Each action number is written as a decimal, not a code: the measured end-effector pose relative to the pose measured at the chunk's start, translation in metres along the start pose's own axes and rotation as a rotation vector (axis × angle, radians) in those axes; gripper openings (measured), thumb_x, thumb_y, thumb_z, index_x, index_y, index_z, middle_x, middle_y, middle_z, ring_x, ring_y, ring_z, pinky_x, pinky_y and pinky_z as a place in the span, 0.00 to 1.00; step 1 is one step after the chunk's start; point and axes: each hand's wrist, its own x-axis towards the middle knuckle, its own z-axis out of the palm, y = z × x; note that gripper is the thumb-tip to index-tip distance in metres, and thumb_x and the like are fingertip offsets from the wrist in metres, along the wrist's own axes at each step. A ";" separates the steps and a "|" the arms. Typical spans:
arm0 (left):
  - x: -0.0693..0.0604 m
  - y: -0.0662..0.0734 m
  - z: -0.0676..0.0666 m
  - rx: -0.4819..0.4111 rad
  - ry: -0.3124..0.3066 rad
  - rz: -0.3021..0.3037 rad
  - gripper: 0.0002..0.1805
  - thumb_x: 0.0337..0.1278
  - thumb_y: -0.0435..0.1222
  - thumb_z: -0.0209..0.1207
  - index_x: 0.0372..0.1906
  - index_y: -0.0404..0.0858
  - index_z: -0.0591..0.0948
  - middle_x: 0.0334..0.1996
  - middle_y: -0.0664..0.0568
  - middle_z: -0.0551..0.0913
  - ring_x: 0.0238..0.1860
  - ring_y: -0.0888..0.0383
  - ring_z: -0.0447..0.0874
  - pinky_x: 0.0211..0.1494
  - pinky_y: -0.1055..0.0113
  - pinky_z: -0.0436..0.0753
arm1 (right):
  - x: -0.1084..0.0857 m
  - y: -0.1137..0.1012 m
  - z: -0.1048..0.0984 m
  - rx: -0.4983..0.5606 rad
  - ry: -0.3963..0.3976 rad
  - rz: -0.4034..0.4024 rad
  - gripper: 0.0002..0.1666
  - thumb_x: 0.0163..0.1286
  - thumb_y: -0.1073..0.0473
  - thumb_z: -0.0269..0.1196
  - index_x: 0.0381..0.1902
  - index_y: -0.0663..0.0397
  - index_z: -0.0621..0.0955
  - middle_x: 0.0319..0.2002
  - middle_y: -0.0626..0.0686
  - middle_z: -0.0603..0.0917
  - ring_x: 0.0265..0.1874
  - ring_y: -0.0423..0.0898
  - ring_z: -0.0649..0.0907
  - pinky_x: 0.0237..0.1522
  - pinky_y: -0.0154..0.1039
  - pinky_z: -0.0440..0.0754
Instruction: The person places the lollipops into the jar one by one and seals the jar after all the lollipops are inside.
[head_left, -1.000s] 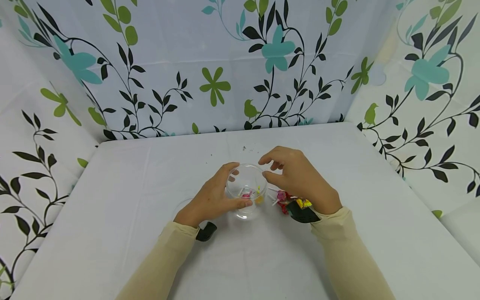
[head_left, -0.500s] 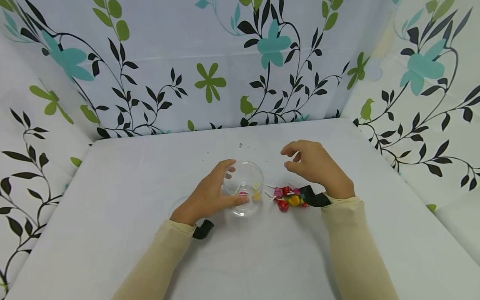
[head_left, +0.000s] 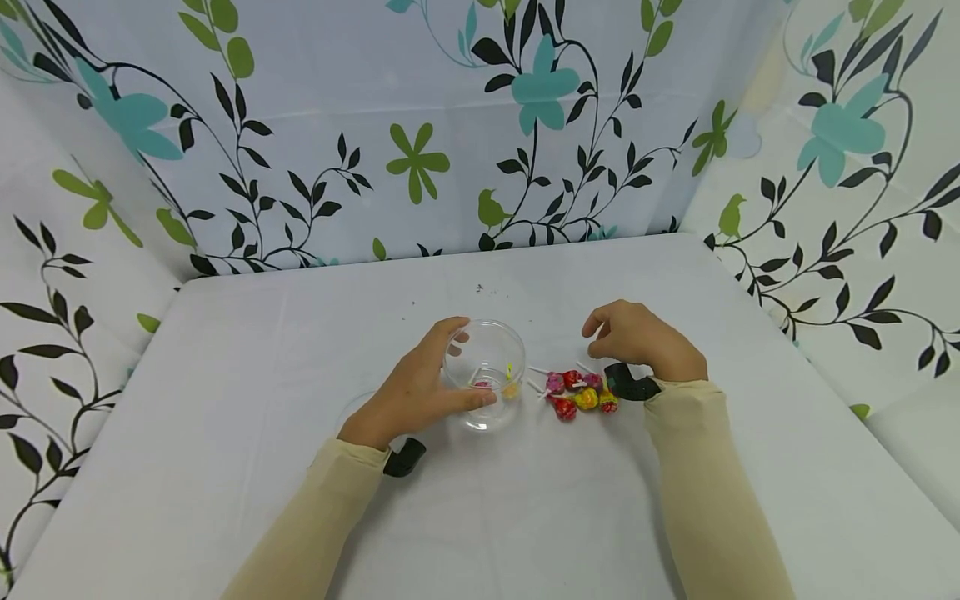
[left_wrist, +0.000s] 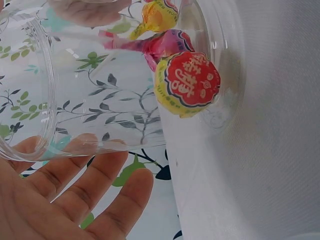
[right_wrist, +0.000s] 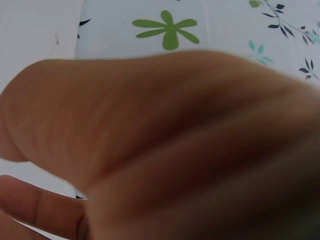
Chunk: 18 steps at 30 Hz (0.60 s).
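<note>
My left hand (head_left: 420,383) grips a clear round jar (head_left: 491,354) from its left side, thumb at the front and fingers behind. The jar stands upright on the table. In the left wrist view, wrapped lollipops lie at its bottom, among them a red-and-yellow lollipop (left_wrist: 187,85), a pink lollipop (left_wrist: 167,47) and a yellow lollipop (left_wrist: 160,17). My right hand (head_left: 641,337) hovers just behind a pile of lollipops (head_left: 585,398), fingers loosely bent, and I see nothing in it. The right wrist view shows mostly palm and thumb (right_wrist: 45,105), apart from the fingers.
A clear round rim (head_left: 352,404), perhaps a lid, lies partly hidden by the left wrist. White cloth covers the table (head_left: 480,517). Small dark specks (head_left: 480,288) dot its far part. A patterned curtain (head_left: 315,150) hangs behind and at both sides.
My right hand has moved from beside the jar's rim to the right, then lowered near the lollipop pile, now more in view. The left hand stays on the jar.
</note>
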 end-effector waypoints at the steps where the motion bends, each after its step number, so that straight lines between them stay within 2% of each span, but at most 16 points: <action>1: 0.000 0.000 0.000 0.000 0.000 0.001 0.56 0.50 0.62 0.74 0.80 0.52 0.58 0.71 0.51 0.73 0.68 0.50 0.74 0.65 0.42 0.77 | 0.001 0.002 0.001 0.007 -0.011 0.007 0.20 0.68 0.60 0.65 0.57 0.61 0.84 0.52 0.63 0.84 0.46 0.57 0.83 0.49 0.52 0.83; 10: 0.000 0.000 -0.001 -0.001 0.001 -0.004 0.57 0.49 0.62 0.74 0.80 0.53 0.57 0.71 0.51 0.73 0.68 0.52 0.74 0.65 0.42 0.78 | 0.014 0.008 0.011 0.018 -0.070 0.048 0.12 0.66 0.60 0.67 0.47 0.59 0.86 0.44 0.58 0.83 0.39 0.52 0.79 0.37 0.42 0.77; 18: 0.000 0.001 0.000 -0.013 -0.003 -0.014 0.57 0.49 0.63 0.74 0.80 0.52 0.57 0.71 0.50 0.73 0.68 0.50 0.74 0.65 0.41 0.77 | 0.017 0.010 0.017 -0.032 -0.058 0.064 0.06 0.65 0.62 0.68 0.40 0.56 0.86 0.47 0.59 0.83 0.41 0.53 0.79 0.37 0.44 0.77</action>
